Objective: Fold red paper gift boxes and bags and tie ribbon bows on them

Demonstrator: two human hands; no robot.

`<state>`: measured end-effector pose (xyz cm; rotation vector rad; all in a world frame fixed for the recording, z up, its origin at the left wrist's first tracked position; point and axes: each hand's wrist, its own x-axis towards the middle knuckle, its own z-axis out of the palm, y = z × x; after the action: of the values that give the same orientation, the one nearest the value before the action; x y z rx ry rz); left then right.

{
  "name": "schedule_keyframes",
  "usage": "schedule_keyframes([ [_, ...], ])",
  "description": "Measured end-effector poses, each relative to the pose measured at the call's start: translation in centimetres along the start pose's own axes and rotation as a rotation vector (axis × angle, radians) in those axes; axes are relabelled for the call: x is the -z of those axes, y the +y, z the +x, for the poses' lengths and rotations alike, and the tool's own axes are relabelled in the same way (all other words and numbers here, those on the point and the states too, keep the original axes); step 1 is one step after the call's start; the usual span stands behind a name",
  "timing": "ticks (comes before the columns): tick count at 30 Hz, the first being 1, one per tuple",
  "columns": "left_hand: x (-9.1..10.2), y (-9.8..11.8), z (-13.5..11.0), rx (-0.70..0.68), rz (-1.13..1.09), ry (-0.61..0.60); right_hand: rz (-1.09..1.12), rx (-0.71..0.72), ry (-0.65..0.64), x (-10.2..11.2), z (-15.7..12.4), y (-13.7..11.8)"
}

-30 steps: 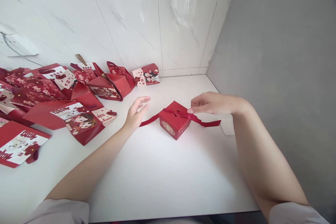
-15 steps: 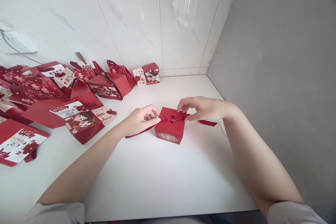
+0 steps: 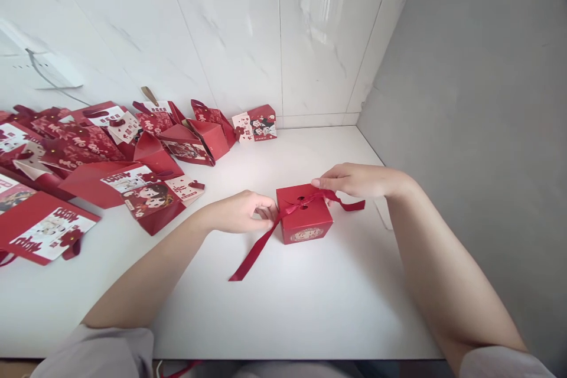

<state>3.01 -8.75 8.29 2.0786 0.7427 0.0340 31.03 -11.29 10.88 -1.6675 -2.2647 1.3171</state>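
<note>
A small red gift box (image 3: 308, 227) with a round gold print on its front stands upright on the white table. A dark red ribbon (image 3: 254, 254) crosses its top, knotted over a small cutout; one tail lies toward the front left, the other to the right. My left hand (image 3: 248, 211), fingers curled, is closed at the box's left side beside the ribbon; its fingertips are partly hidden. At the back right corner my right hand (image 3: 352, 180) grips the box, its fingers on the top edge and side, partly covered by the ribbon.
Many red and white printed gift boxes (image 3: 84, 147) crowd the table's left side. One printed box (image 3: 263, 124) stands by the marbled wall (image 3: 225, 29). A grey panel (image 3: 478, 100) bounds the right, and a cable (image 3: 48, 80) hangs at the far left.
The box has turned so its printed front faces me more squarely. The left ribbon tail has swung toward the front. My right hand has shifted to the box's back right corner.
</note>
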Motion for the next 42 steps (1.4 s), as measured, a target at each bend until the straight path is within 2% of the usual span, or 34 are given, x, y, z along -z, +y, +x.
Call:
schedule_keyframes([
  [3,-0.5,0.2,0.0,-0.007,-0.003,-0.015,0.054,0.072,-0.032,0.1,-0.3,-0.1],
  [6,-1.5,0.7,0.0,0.027,0.123,0.060,0.055,0.083,-0.071,0.3,-0.3,-0.1],
  [10,-3.0,0.8,0.4,0.064,0.214,0.189,-0.006,0.078,-0.045,0.4,-0.3,-0.2],
  [13,-3.2,0.4,0.9,0.089,0.093,0.279,-0.006,0.065,-0.046,0.4,-0.4,-0.1],
  [16,-2.5,0.3,1.0,0.094,-0.072,0.309,0.006,0.067,-0.055,0.4,-0.5,0.0],
  [20,-1.6,1.3,0.4,0.133,-0.078,0.302,0.014,0.079,-0.067,0.3,-0.4,0.0],
  [23,-1.3,2.0,-0.1,0.089,0.011,0.306,0.027,0.080,-0.072,0.2,-0.3,0.0],
  [28,-0.6,1.4,0.2,0.069,0.066,0.343,0.036,0.081,-0.082,0.2,-0.1,0.0],
  [37,-0.4,-1.0,1.5,0.107,-0.245,0.181,0.086,0.201,-0.112,-0.2,0.7,0.0],
  [42,-0.5,-1.6,2.1,0.164,-0.459,0.225,0.148,0.207,-0.142,-0.3,0.9,-0.2],
])
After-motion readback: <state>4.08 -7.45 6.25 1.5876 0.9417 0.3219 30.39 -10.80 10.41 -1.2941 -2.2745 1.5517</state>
